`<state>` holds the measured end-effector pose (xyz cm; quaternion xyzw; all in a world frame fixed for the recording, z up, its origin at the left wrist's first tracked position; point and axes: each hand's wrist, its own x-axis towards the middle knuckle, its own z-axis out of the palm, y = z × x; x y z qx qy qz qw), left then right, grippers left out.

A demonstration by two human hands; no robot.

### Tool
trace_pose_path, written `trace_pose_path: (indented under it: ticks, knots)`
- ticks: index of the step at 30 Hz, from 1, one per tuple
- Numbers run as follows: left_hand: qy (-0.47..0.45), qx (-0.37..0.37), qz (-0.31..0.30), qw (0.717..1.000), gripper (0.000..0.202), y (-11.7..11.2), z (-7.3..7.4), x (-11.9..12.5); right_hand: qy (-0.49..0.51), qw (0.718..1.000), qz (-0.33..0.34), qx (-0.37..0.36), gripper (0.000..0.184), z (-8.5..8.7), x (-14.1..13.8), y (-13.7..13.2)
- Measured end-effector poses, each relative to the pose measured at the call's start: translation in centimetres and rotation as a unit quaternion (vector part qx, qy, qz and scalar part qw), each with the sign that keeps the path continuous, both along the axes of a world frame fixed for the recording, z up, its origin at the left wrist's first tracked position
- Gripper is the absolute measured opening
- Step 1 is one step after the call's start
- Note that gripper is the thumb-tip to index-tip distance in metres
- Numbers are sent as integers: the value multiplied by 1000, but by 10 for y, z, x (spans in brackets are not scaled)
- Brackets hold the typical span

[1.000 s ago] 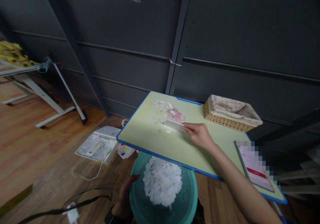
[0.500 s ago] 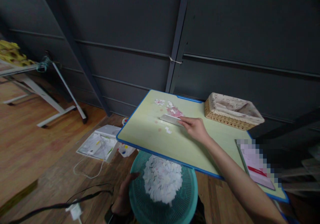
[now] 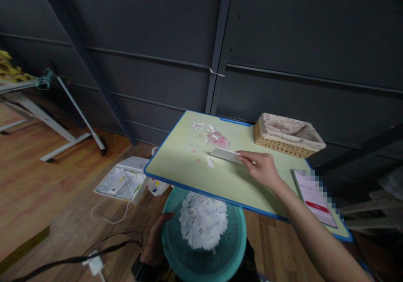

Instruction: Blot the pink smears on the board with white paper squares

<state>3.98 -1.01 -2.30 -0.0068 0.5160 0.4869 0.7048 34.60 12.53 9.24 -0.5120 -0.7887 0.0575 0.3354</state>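
Observation:
My right hand (image 3: 260, 166) is closed on one end of a flat, pale, blade-like scraper (image 3: 225, 154), held low over the yellow-green table (image 3: 189, 168). Beyond its edge lie a pink smudged patch (image 3: 218, 139) and white paper scraps (image 3: 198, 126); another small white scrap (image 3: 210, 162) is close to the scraper's left end. Below the table's near edge, my left hand (image 3: 157, 235) grips the left rim of a teal plastic basket (image 3: 236, 248). Inside the basket is a heap of white paper pieces (image 3: 203, 221). Most of the left fingers are hidden or dark.
A lined wicker basket (image 3: 283, 141) stands at the table's back right, with a phone-like tablet (image 3: 315, 202) at the right edge. On the floor at left are an open white box (image 3: 121, 183), a cable (image 3: 78, 257) and a white plug (image 3: 95, 264). A dark panel wall (image 3: 163, 80) rises behind.
My right hand and the scraper have shifted right and toward me, away from the pink patch. My left hand keeps hold of the teal basket. The whole view has shifted slightly.

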Motion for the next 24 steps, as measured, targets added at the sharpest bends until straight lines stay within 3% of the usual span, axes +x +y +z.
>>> trace_pose_path:
  ticks: [12,24]
  knots:
    - [-10,-7,-8,1000,9,0,13,4,-53,999,7,0,25,5,-7,-10]
    - [-9,-5,-1,1000,8,1,25,6,-99,992,-5,74,24,6,2,10]
